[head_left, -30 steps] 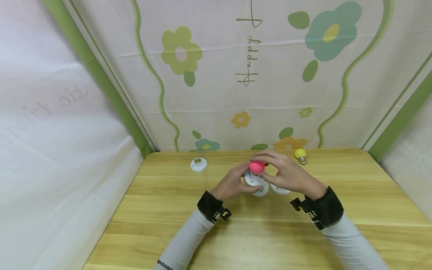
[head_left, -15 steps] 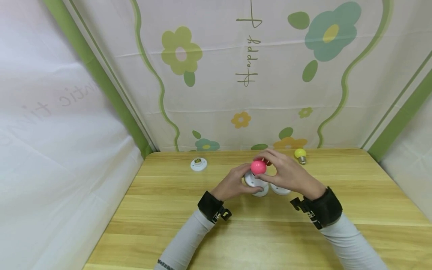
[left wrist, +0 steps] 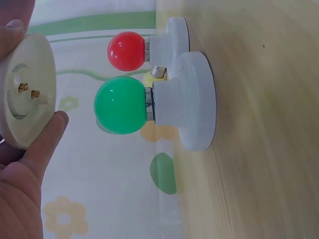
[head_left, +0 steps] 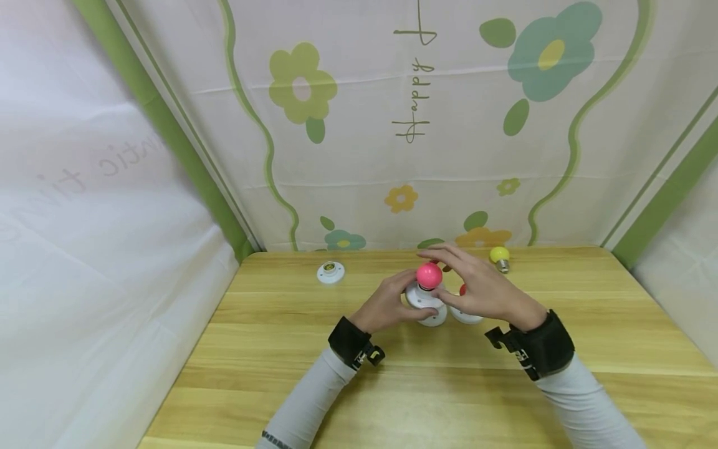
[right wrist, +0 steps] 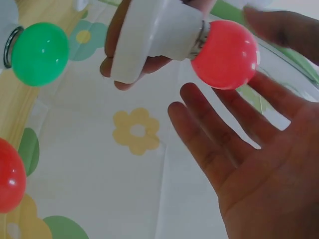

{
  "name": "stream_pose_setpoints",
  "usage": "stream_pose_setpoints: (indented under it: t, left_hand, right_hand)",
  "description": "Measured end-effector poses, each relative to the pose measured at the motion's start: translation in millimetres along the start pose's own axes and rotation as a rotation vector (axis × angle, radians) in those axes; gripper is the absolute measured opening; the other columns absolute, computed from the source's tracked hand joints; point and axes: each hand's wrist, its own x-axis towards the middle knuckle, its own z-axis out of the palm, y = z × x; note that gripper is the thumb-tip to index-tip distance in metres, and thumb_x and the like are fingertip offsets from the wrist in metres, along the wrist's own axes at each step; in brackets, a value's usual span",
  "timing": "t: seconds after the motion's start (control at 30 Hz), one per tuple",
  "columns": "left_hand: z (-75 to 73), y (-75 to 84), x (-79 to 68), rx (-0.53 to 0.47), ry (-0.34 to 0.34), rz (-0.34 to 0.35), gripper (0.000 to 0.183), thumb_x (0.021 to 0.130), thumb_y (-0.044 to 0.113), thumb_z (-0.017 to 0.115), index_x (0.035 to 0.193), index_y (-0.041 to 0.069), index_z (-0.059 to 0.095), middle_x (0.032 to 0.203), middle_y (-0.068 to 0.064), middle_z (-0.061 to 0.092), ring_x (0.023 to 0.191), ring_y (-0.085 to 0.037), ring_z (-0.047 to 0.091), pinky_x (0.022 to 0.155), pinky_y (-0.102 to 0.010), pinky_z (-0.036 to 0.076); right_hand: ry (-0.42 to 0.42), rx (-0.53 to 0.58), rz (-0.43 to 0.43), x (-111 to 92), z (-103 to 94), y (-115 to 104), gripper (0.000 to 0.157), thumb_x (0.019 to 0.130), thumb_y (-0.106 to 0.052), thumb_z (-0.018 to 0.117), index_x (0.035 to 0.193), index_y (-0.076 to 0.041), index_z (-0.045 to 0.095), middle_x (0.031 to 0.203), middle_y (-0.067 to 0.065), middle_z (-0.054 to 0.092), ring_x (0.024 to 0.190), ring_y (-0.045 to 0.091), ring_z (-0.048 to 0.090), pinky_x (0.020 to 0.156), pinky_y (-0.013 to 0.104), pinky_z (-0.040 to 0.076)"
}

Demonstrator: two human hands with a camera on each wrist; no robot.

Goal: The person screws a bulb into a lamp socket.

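Currently the left hand point(head_left: 389, 305) grips the white holder point(head_left: 419, 300) above the surface point(head_left: 404, 393), the pink bulb point(head_left: 429, 275) standing in it; the right hand point(head_left: 481, 288) is spread loosely around the bulb. If the bulb is seated only partly, tilting the holder could drop it onto the green bulb point(left wrist: 119, 105) below

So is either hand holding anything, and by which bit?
The left hand holds a white socket by its base's rim; the right hand, open, holds nothing.
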Motion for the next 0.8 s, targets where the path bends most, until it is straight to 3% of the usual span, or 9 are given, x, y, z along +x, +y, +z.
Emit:
stream_pose_setpoints:
  t: [0.13,0.3,0.5,0.8]
  left_hand:
    - [0.0,-1.4,0.3,-0.016,-0.008,0.011,0.072,0.08,0.026,0.078,0.142,0.017,0.043,0.139,0.002,0.05,0.121,-0.007,0.049,0.098,-0.023,0.046]
    - [0.5,-2.6,-0.1,-0.019,-0.01,0.02,0.072,0.081,0.027,0.078,0.143,0.017,0.042,0.141,0.003,0.049,0.122,-0.007,0.048,0.099,-0.024,0.046]
    - [1.0,-3.8,-0.5,-0.011,-0.011,0.021,0.073,0.08,0.028,0.078,0.143,0.017,0.042,0.141,0.003,0.049,0.122,-0.007,0.048,0.098,-0.023,0.046]
    - [-0.1,-0.9,-0.7,0.01,-0.019,-0.003,0.067,0.082,0.031,0.077,0.139,0.016,0.046,0.135,0.003,0.053,0.118,-0.005,0.05,0.095,-0.021,0.048]
  right_hand:
    - [0.004,0.071,-0.055,-0.3,-0.8,0.5,0.056,0.082,-0.005,0.07,0.135,-0.009,0.054,0.134,0.005,0.056,0.112,0.017,0.056,0.088,0.045,0.053]
    - [0.008,0.108,-0.082,0.0,-0.5,1.0,0.049,0.079,0.001,0.07,0.127,-0.005,0.059,0.125,0.009,0.062,0.108,0.019,0.059,0.081,0.042,0.056]
    - [-0.002,0.088,-0.061,-0.3,0.5,2.5,0.046,0.081,-0.009,0.073,0.126,-0.008,0.061,0.125,0.005,0.061,0.106,0.016,0.059,0.082,0.039,0.056]
    - [0.024,0.05,-0.019,0.5,1.9,3.4,0.046,0.079,-0.023,0.079,0.119,-0.009,0.062,0.113,0.0,0.063,0.092,0.008,0.059,0.073,0.032,0.057]
